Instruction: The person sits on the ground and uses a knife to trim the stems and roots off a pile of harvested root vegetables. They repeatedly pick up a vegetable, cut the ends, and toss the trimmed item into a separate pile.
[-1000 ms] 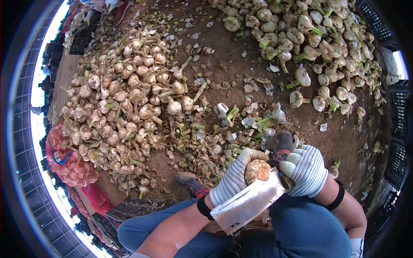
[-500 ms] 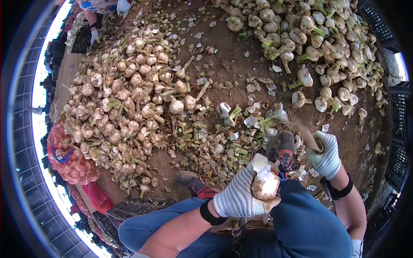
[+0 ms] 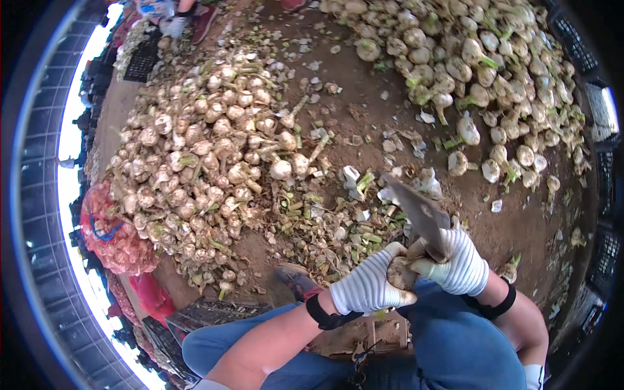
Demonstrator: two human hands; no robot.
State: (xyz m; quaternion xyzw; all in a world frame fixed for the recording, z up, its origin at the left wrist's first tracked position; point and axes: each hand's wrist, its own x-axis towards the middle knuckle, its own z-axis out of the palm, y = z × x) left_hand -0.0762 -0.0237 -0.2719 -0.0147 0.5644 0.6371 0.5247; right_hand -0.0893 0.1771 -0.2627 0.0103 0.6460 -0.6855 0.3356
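My left hand (image 3: pixel 365 284), in a striped white glove, is closed round a soil-stained garlic bulb (image 3: pixel 401 273) above my knees. My right hand (image 3: pixel 460 261), gloved alike, grips a knife (image 3: pixel 421 214) whose broad, dull blade points up and away to the left. The right hand's fingers meet the top of the bulb, and they partly cover it along with the knife's handle. Leaves, peeled skins and cut stems (image 3: pixel 325 237) litter the ground just beyond my hands.
A large heap of garlic bulbs (image 3: pixel 201 149) lies to the left, and stemmed garlic (image 3: pixel 481 71) is piled at the far right. A red net sack (image 3: pixel 117 234) sits at the left. Black crates (image 3: pixel 601 240) line the right side. Another person's gloved hand (image 3: pixel 174 27) is at the far left.
My right hand has brought the knife leftward to the bulb; the two hands, apart before, now meet at it. The white, peeled face of the bulb has turned out of sight.
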